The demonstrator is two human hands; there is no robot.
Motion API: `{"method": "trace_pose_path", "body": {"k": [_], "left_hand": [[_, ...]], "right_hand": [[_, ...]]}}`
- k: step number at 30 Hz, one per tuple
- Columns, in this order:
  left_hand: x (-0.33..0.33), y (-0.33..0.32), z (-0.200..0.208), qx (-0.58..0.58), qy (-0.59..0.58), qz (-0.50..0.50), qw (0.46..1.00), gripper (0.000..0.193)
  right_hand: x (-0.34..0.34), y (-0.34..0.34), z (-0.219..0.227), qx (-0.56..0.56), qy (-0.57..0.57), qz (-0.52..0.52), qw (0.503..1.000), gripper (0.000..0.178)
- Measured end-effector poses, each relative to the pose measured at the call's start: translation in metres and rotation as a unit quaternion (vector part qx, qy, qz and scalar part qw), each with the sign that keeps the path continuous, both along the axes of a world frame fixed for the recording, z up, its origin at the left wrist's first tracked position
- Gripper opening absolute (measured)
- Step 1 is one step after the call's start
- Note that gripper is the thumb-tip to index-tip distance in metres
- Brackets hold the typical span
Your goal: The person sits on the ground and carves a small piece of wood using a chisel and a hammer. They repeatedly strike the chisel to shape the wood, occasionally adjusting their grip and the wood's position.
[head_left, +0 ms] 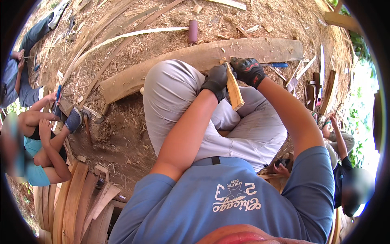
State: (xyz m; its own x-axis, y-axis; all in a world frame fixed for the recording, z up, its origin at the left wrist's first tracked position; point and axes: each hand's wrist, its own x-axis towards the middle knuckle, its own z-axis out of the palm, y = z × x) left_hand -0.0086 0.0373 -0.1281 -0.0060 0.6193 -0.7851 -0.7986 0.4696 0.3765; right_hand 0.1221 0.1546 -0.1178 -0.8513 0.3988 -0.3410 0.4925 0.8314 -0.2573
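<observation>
My left hand (215,80), in a black glove, is closed around a short piece of split wood (234,90), pale yellow with rough edges, that slants over my lap. Close to the far end of this piece is my right hand (247,71), also gloved in black, its fingers curled in; what they hold, if anything, is hidden. Just beyond both hands lies a long curved plank (162,67), with shavings on it. A blue-handled tool (279,65) lies by the plank, right of my right hand; the hand may cover part of it.
A dark red cylinder (193,31), perhaps a mallet head, lies beyond the plank. Shavings and wood strips cover the ground. Curved boards (73,199) stand at lower left. One person (40,146) sits close at left, another (20,77) farther off, a third (345,175) at right.
</observation>
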Motion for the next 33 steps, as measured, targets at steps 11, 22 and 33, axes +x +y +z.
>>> {"method": "trace_pose_path", "body": {"k": [11, 22, 33], "left_hand": [[0.013, -0.003, -0.103, 0.089, 0.301, -0.147, 0.938, 0.033], [0.0, 0.004, -0.058, 0.035, 0.093, -0.071, 0.993, 0.023], [-0.002, -0.001, -0.008, -0.003, 0.017, -0.063, 0.998, 0.027]], "right_hand": [[-0.011, 0.001, 0.0, 0.008, -0.017, 0.021, 1.0, 0.023], [-0.008, -0.006, -0.006, 0.029, -0.077, -0.054, 0.995, 0.027], [-0.003, -0.019, 0.043, 0.022, -0.028, -0.106, 0.994, 0.023]]}}
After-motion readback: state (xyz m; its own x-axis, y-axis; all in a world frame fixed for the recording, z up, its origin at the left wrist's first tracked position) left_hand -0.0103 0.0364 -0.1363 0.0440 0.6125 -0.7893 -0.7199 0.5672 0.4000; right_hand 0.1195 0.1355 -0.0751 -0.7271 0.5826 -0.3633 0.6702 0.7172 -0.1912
